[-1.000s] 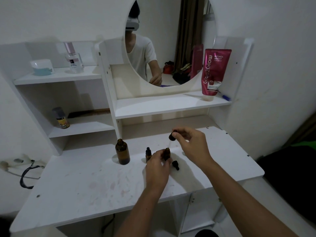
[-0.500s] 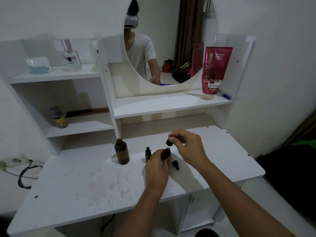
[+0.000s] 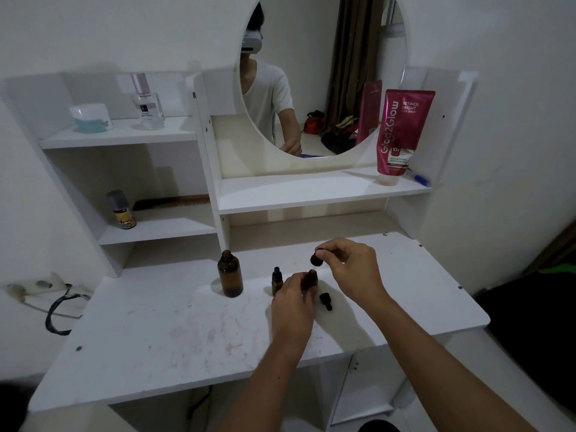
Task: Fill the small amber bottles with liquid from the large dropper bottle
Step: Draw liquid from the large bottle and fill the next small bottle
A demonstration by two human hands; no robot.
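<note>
Pinching the dropper by its soft bulb, your right hand hovered over the light, tippable small bottle your left hand gripped low.

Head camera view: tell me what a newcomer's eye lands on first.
The two hands at the middle of the white desk: the left hand holds a small amber bottle, the right hand poises a black dropper over it. Next, the pink tube on the right shelf beside the round mirror.

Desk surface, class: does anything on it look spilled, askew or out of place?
A small black dropper cap lies on its side beside the left hand. Faint reddish smears mark the desk in front. No fresh spill shows.
</note>
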